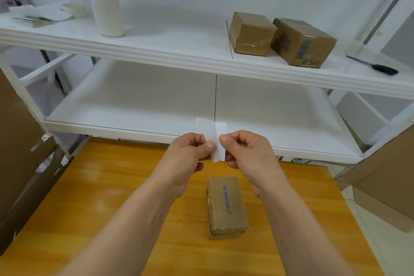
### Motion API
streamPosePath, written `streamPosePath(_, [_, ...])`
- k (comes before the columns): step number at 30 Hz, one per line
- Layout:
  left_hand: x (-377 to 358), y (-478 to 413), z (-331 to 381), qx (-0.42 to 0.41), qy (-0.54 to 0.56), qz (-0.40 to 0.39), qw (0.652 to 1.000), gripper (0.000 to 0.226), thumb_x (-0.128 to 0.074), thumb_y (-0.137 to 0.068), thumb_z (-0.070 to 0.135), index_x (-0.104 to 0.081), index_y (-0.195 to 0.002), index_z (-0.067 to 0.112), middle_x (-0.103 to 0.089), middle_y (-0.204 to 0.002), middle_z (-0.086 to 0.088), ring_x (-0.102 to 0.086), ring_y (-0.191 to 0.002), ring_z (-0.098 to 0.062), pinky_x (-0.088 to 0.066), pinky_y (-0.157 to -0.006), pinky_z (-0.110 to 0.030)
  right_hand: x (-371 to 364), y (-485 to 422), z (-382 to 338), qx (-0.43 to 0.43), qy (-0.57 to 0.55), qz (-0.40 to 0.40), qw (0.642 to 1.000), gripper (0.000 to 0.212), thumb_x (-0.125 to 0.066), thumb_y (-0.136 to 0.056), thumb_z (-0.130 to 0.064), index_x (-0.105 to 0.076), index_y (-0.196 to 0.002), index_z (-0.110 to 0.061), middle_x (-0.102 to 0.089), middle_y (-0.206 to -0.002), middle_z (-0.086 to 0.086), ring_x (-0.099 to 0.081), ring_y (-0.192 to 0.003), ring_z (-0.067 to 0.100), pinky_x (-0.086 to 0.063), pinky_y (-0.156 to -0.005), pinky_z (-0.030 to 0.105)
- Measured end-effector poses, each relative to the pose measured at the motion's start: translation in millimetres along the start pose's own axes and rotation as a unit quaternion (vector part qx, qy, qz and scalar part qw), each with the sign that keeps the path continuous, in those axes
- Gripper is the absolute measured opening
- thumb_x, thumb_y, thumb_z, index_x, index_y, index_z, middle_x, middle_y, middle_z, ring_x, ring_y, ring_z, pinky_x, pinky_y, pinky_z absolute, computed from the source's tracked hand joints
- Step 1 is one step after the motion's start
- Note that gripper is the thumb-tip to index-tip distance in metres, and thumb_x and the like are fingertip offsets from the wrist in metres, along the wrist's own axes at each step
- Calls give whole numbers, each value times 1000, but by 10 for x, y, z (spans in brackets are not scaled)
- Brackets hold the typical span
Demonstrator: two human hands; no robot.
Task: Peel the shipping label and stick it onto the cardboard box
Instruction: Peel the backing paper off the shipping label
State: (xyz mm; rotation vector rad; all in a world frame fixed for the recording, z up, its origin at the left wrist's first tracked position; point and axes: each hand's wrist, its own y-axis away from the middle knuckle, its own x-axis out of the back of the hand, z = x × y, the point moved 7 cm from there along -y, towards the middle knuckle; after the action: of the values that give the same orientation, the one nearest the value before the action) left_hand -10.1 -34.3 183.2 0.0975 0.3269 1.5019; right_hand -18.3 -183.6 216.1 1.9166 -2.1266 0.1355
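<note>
Thumbs and fingertips of both hands, left hand point(190, 152) and right hand point(244, 152), pinch the shipping label point(211, 139) between them. It looks flimsy and sticky, best peeled by its edge. Just below them the cardboard box point(227, 207) sits on the desk point(112, 186).

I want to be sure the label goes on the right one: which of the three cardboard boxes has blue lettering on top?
The box on the wooden table, below the hands; the two on the shelf show none.
</note>
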Motion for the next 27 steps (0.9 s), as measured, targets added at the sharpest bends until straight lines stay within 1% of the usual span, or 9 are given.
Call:
streamPosePath(4, [39,-19,-17,2,-11,17,1000,6,-67,-92,13,-64,-95,9,-52,-70,-1,-42,-53,-10,-33,-44,-20,-11,-14,20,-11,-12,-2,1000,17,-65,-95,-31,-72,-89,-17,-69,-74,-3,-63,-69,8,-52,-64,25])
streamPosePath(6, [47,-25,-19,4,1,23,1000,2,-64,-94,11,-63,-95,9,-50,-67,-1,-39,-48,-9,-30,-39,-18,-20,-20,28,-14,-12,-1,1000,18,-64,-96,-32,-71,-90,-17,-68,-76,-2,-63,-70,10,-53,-64,25])
streamPosePath(9, [42,-34,-4,1,14,22,1000,7,-59,-96,7,-66,-95,9,-57,-61,0,-48,-52,-11,-39,-46,-21,-25,-28,57,-17,-5,0,1000,20,-62,-97,-33,-70,-89,-16,-65,-75,0,-61,-69,12,-55,-67,28])
streamPosePath(12, [8,-30,10,-3,26,4,1000,10,-63,-94,10,-69,-100,5,-63,-68,-2,-54,-64,-16,-46,-57,-27,-41,-32,71,-18,1,-2,1000,21,-61,-97,-36,-70,-89,-18,-65,-77,1,-62,-70,14,-58,-69,29])
streamPosePath(15, [3,-22,12,-2,6,9,1000,12,-67,-92,13,-71,-102,7,-58,-64,1,-46,-59,-13,-40,-52,-25,-51,-25,48,-18,-3,-4,1000,20,-60,-98,-34,-70,-91,-18,-68,-83,1,-64,-74,14,-55,-66,25])
streamPosePath(19, [33,-7,-3,6,-8,28,1000,10,-65,-94,16,-70,-102,12,-58,-62,4,-37,-48,-9,-29,-44,-22,-71,-9,47,-25,-1,-11,1000,26,-57,-99,-39,-71,-94,-18,-74,-97,9,-72,-89,24,-52,-61,21])
streamPosePath(23, [77,-29,-8,-1,-14,54,998,12,-65,-94,19,-69,-101,11,-54,-65,0,-34,-48,-10,-27,-42,-22,-110,27,5,-23,-4,-34,999,27,-65,-92,-45,-73,-92,-19,-75,-86,-3,-73,-74,9,-52,-63,23])
streamPosePath(25, [96,-43,-6,-4,-12,63,998,14,-65,-94,18,-69,-101,7,-52,-67,-2,-33,-48,-10,-27,-39,-21,-136,40,-10,-20,-5,-49,999,26,-72,-87,-44,-74,-94,-19,-75,-86,-4,-71,-73,7,-53,-65,24])
streamPosePath(27, [106,-46,-5,-4,-8,62,998,13,-64,-94,17,-68,-101,8,-53,-71,-4,-35,-50,-11,-28,-39,-21,-141,34,-5,-19,0,-51,999,21,-72,-88,-39,-75,-94,-19,-75,-87,-3,-71,-75,7,-53,-66,24])
